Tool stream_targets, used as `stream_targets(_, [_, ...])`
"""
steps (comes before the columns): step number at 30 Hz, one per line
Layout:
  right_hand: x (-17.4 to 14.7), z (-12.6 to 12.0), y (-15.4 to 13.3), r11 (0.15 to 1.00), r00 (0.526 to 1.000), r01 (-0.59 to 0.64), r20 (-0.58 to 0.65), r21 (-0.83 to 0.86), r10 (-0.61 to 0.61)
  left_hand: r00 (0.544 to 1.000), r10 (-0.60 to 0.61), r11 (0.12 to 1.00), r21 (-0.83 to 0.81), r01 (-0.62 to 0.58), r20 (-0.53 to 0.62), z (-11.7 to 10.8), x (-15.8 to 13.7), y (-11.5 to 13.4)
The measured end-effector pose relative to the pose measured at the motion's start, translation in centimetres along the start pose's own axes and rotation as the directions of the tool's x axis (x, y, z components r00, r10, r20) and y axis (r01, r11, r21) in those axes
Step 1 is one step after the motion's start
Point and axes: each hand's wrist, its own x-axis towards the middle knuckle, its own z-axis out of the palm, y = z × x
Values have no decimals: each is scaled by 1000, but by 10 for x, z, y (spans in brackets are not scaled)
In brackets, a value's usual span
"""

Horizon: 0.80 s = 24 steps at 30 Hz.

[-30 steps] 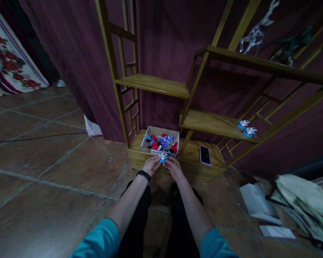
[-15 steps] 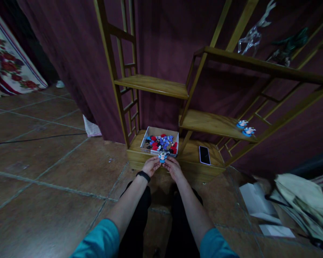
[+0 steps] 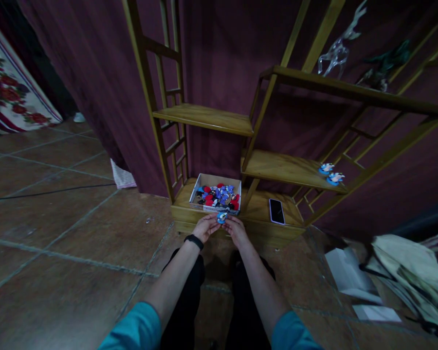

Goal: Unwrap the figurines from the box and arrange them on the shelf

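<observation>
A small blue-and-white figurine (image 3: 222, 218) is held between the fingertips of both hands, just in front of a shallow cardboard box (image 3: 194, 193). My left hand (image 3: 206, 226) grips it from the left, with a black band on the wrist. From the other side, my right hand (image 3: 235, 228) pinches it. Inside the box lie several small figures (image 3: 219, 195) in red, purple, blue and black. Two similar blue-based figurines, one (image 3: 326, 168) behind the other (image 3: 335, 178), stand at the right end of the middle shelf (image 3: 282, 167).
A phone (image 3: 276, 211) lies on the low wooden base, right of the box. An upper shelf (image 3: 350, 90) holds a clear deer figure (image 3: 335, 53) and a dark green ornament (image 3: 385, 68). White boxes (image 3: 350, 277) and a pale bag (image 3: 405, 267) are on the floor at right.
The figurine has been turned in my fingers, so its pale front no longer faces me and more blue shows. Both hands stay in about the same place; the view has shifted slightly.
</observation>
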Motion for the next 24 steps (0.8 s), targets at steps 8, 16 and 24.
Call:
stream_targets(8, [-1, 1, -3, 999, 1000, 20, -3, -50, -20, 998, -14, 998, 58, 18, -64, -1, 2, -1])
stream_targets(16, [-4, 1, -7, 1000, 999, 21, 29, -21, -20, 999, -27, 999, -38, 26, -23, 3, -4, 3])
stream_targets(24, [-3, 0, -4, 999, 999, 12, 40, -44, -10, 999, -33, 999, -41, 33, -12, 4, -5, 3])
